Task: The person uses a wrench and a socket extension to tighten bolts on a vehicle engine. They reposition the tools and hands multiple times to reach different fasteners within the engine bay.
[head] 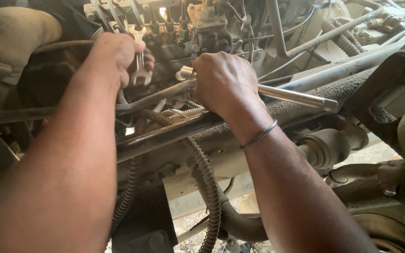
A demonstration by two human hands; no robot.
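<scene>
My left hand [114, 52] is closed around a shiny open-end wrench [139, 49] that stands upright against the injection pump [198, 33] at the top of a dusty engine. My right hand [225, 84] grips a long chrome bar [296, 96] that lies nearly level, its short end sticking out left of my fist and its long end pointing right. A thin dark bangle [258, 136] sits on my right wrist. Both hands are close together over a greasy dark frame rail [165, 133].
Ribbed corrugated hoses [207, 173] loop down below the rail. Thin metal fuel lines [277, 28] and grey pipes [343, 70] cross the upper right. A rusty joint [326, 147] and part of a wheel [390, 234] lie lower right. Gravel ground [191, 225] shows beneath.
</scene>
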